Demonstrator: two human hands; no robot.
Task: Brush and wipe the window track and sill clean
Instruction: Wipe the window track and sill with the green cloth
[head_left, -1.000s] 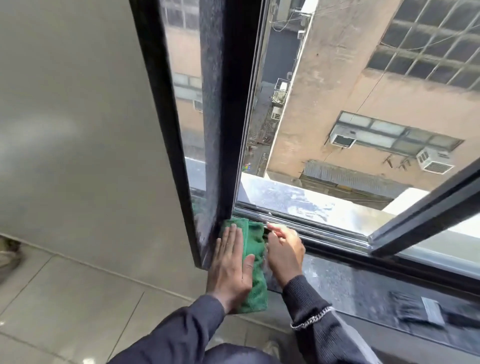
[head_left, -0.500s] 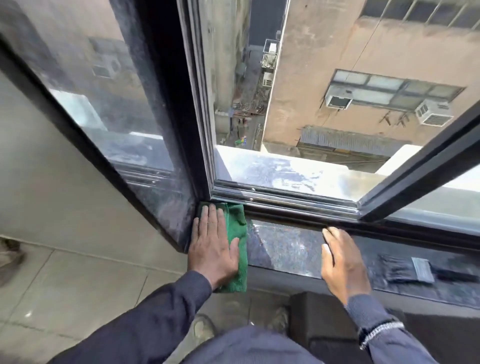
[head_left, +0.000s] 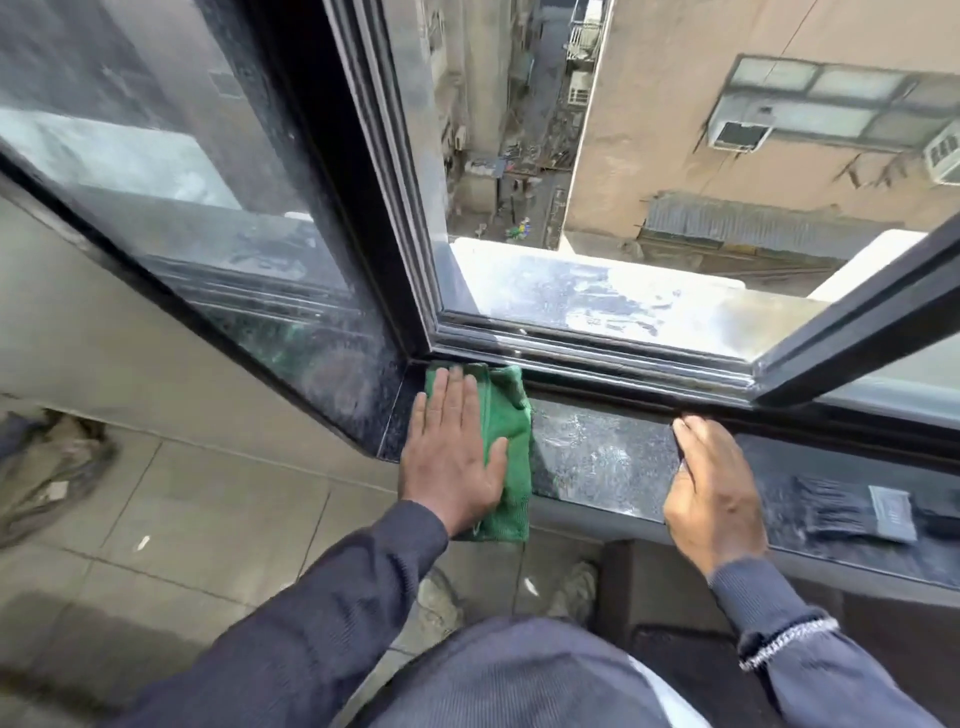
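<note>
A folded green cloth (head_left: 506, 415) lies on the left end of the dark stone sill (head_left: 597, 457), against the window frame corner. My left hand (head_left: 449, 457) presses flat on the cloth, fingers together and pointing at the track. My right hand (head_left: 711, 488) rests palm down on the sill to the right, fingertips at the edge of the metal window track (head_left: 597, 358), holding nothing. A dark paintbrush (head_left: 857, 506) with a metal ferrule lies on the sill further right, apart from both hands. The sill between my hands shows dusty, smeared patches.
The window is open with a deep drop to an alley outside. An opened sash frame (head_left: 857, 322) angles over the track at right. A fixed glass pane (head_left: 208, 208) stands at left. A dark stool or step (head_left: 675, 597) is under me; tiled floor lies at left.
My right hand left the cloth and moved right along the sill, now resting flat. My left hand stays pressed on the cloth in the corner. My view has shifted right and closer.
</note>
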